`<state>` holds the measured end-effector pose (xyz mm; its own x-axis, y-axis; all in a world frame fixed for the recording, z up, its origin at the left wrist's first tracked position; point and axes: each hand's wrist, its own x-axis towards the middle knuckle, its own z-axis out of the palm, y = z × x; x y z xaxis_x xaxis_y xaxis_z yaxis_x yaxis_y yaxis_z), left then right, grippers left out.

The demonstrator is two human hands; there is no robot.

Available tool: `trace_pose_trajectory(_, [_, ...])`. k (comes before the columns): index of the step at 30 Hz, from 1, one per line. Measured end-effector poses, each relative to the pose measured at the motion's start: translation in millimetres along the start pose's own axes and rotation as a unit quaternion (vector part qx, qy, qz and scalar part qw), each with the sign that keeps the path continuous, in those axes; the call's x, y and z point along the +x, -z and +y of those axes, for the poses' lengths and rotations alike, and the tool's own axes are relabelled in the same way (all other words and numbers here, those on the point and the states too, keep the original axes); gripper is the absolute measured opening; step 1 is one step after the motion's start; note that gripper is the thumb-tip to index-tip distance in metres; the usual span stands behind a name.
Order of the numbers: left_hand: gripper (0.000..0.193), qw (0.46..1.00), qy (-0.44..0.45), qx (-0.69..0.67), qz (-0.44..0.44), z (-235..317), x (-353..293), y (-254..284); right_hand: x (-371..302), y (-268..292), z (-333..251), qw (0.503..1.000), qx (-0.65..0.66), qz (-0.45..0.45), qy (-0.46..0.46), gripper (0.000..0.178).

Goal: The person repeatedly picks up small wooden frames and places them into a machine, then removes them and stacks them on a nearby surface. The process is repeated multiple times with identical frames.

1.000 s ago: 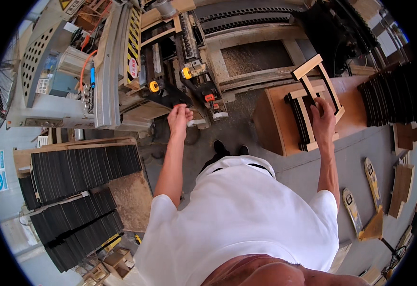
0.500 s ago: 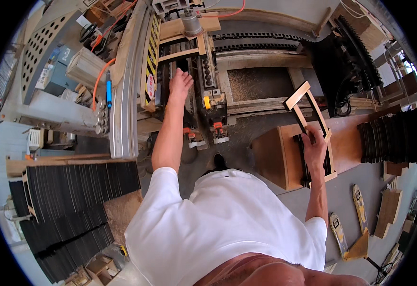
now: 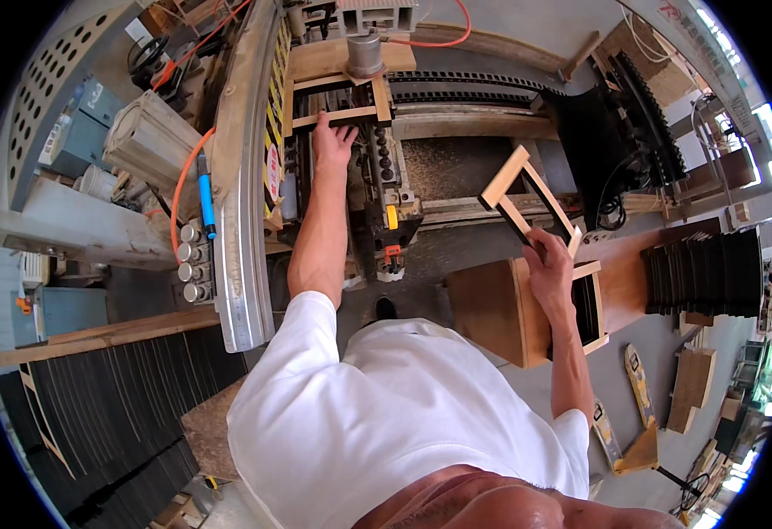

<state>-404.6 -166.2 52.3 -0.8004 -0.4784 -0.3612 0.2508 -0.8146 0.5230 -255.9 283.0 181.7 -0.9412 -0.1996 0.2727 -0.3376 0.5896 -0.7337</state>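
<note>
My right hand (image 3: pixel 551 263) is closed on the near end of a rectangular wooden frame (image 3: pixel 511 204), pale on its face with dark edges. It holds the frame tilted above the end of a brown wooden bench. Another such frame (image 3: pixel 587 269) lies on the bench beside my right wrist. My left hand (image 3: pixel 333 146) reaches into the machine with its fingers apart, one fingertip at the near rail of a clamped-looking wooden frame (image 3: pixel 343 116). A metal cylinder (image 3: pixel 365 56) stands over that frame's far right corner.
The brown bench (image 3: pixel 492 304) carries a stack of dark-edged frames (image 3: pixel 699 273) at right. A metal machine beam (image 3: pixel 243 220) runs beside my left arm. Rows of dark pieces (image 3: pixel 130 397) stand at lower left. A yellow pallet jack (image 3: pixel 640 450) sits on the floor at right.
My right hand has lifted a frame off the one beneath and moved it left. My left hand has come up to the near rail of the frame in the machine. The view has shifted slightly.
</note>
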Motion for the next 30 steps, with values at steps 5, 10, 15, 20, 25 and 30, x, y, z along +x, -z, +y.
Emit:
trace_pose_trajectory(5, [0.067,1.000,0.008,-0.004,0.007,-7,-31,7,55,-47,-37,0.990,-0.032,-0.032,0.130,0.027])
trace_pose_trajectory(10, [0.044,0.995,0.042,-0.077,-0.040,-23,-102,46,118,-130,-64,0.936,-0.037,-0.113,0.331,0.020])
trace_pose_trajectory(15, [0.023,0.988,0.035,-0.073,-0.132,-27,-148,65,148,-214,-84,0.891,-0.039,-0.233,0.388,0.022])
trace_pose_trajectory(20, [0.024,0.986,0.004,-0.080,-0.148,-29,-156,60,145,-230,-78,0.880,-0.048,-0.274,0.385,0.031])
trace_pose_trajectory(25, [0.022,0.997,-0.044,-0.051,-0.046,-43,-162,58,168,-243,-65,0.878,-0.013,-0.266,0.399,0.031])
trace_pose_trajectory(30, [0.030,0.999,-0.043,0.004,0.000,-51,-236,64,214,-280,-64,0.878,0.019,-0.229,0.419,0.029])
